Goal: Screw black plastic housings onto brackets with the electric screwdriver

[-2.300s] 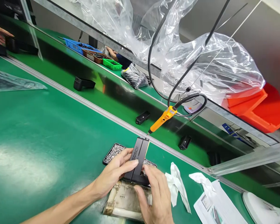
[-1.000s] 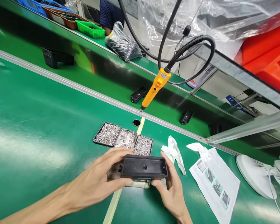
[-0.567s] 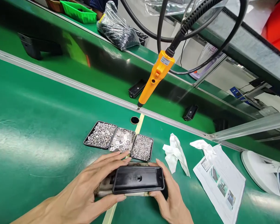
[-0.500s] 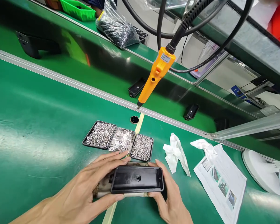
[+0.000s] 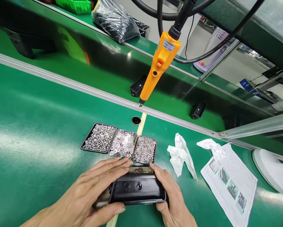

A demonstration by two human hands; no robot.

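Note:
A black rectangular housing (image 5: 138, 189) with a small round hole in its floor lies between my hands, open side up. Under and behind it a worn metal block (image 5: 141, 170) shows. My left hand (image 5: 91, 192) grips the left end, fingers over the far side and thumb at the near edge. My right hand (image 5: 173, 197) holds the right end, fingers and thumb around the corner. Just beyond are three trays: one of small metal parts (image 5: 99, 137), one of washers (image 5: 122, 143) and one of nut-like pieces (image 5: 144, 149).
An orange electric screwdriver (image 5: 159, 66) hangs above the metal rail. A round black cap (image 5: 136, 120) sits behind the trays. To the right lie crumpled white tissue (image 5: 181, 156), an instruction sheet (image 5: 233, 186) and a white round base (image 5: 273, 171).
The housing's near edge has shifted slightly toward me, and more of the metal block shows behind it. My hands remain around it. The camera view has shifted a little.

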